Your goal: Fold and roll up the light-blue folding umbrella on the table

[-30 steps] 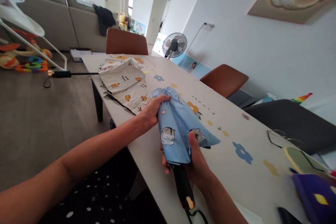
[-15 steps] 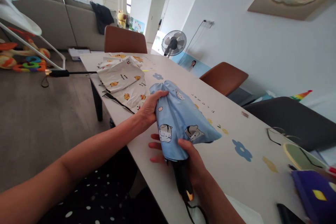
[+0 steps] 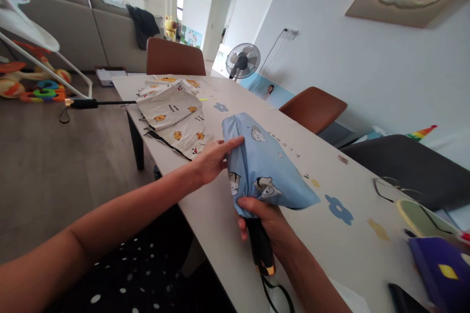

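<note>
A light blue folding umbrella (image 3: 271,166) with cartoon animals on its cloth is held over the near side of the table, its black handle and wrist strap pointing toward me. My right hand (image 3: 262,212) is wrapped round the cloth's lower end, just above the handle; its fingers pass partly behind. My left hand (image 3: 216,156) grips the left side of the folded cloth higher up, thumb on top. One loose flap spreads to the right. Left of it, a cream umbrella (image 3: 176,112) with orange cartoon figures lies half folded, its black shaft and handle sticking out past the table edge.
The white table (image 3: 220,239) bears flower prints. At its right are eyeglasses (image 3: 396,188), a purple item (image 3: 436,269) and a black phone-like object (image 3: 404,298). Brown chairs (image 3: 175,57) and a fan (image 3: 243,61) stand beyond, with a sofa (image 3: 117,29) at far left.
The blue umbrella has shifted slightly right, with both hands following. My right hand's fingers, spread before, have closed round its lower end. The cream umbrella stays in place.
</note>
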A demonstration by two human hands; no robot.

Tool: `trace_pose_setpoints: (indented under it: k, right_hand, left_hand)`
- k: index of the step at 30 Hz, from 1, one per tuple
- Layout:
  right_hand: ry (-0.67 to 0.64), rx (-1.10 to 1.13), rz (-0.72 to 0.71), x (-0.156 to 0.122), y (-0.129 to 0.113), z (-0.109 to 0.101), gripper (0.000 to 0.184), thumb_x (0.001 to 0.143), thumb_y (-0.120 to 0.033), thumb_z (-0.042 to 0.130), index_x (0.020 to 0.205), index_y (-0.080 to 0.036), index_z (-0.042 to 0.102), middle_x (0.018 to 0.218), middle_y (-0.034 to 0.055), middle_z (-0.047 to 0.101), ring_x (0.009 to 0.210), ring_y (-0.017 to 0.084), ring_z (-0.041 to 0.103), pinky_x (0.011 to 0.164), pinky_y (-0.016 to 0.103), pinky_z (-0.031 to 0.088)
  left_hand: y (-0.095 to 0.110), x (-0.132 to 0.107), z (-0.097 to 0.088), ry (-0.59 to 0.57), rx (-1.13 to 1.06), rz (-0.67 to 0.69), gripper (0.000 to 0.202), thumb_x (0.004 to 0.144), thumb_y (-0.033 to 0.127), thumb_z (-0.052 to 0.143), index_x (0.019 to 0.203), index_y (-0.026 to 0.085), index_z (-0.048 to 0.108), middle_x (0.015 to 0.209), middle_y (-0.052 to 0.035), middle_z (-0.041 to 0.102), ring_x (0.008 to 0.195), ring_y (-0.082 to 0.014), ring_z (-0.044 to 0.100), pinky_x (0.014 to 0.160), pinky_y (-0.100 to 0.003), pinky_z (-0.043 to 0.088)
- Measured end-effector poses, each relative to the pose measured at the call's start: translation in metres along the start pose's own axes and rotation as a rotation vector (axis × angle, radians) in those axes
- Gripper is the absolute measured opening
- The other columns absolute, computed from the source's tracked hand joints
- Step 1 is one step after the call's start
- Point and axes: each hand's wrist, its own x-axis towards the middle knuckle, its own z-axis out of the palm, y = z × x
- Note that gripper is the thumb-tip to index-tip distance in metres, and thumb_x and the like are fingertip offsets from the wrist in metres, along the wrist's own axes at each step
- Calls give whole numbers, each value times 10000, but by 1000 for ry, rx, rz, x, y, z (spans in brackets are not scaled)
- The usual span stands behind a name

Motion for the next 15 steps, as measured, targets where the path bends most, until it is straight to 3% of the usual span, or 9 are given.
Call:
trace_pose_setpoints:
  k: [4, 9, 12, 15]
  right_hand:
    - [70, -20, 37, 3, 4, 3, 282, 673, -336, 660, 529, -156, 497, 382, -48, 465, 294, 79, 439, 324, 194, 335]
    - [-95, 60, 12, 0, 3, 5, 332, 742, -414, 616, 565, -145, 535, 448, -16, 524, 347, 104, 507, 378, 221, 405]
    - [-182, 137, 21, 0, 2, 9, 260, 753, -379, 601, 702, -125, 624, 588, 43, 629, 532, 172, 622, 542, 311, 529]
    - [-224, 218, -18, 0, 2, 14, 222, 711, -289, 639, 871, -135, 649, 822, 80, 685, 777, 227, 661, 694, 380, 549]
  left_hand:
    - [-12, -12, 6, -20, 33, -42, 351, 642, 303, 765, 934, 139, 660, 945, -98, 693, 811, -196, 649, 723, -289, 522]
    - [-17, -14, 14, 44, -104, -111, 320, 660, 208, 722, 950, 115, 625, 846, -100, 688, 699, -189, 647, 669, -316, 547]
    - [-18, -14, 13, 74, -116, -82, 308, 664, 174, 689, 956, 121, 607, 795, -80, 679, 650, -180, 640, 620, -302, 548]
    - [-19, -15, 9, 107, -62, -146, 380, 660, 245, 696, 1004, 128, 586, 719, -64, 663, 573, -186, 626, 542, -306, 538]
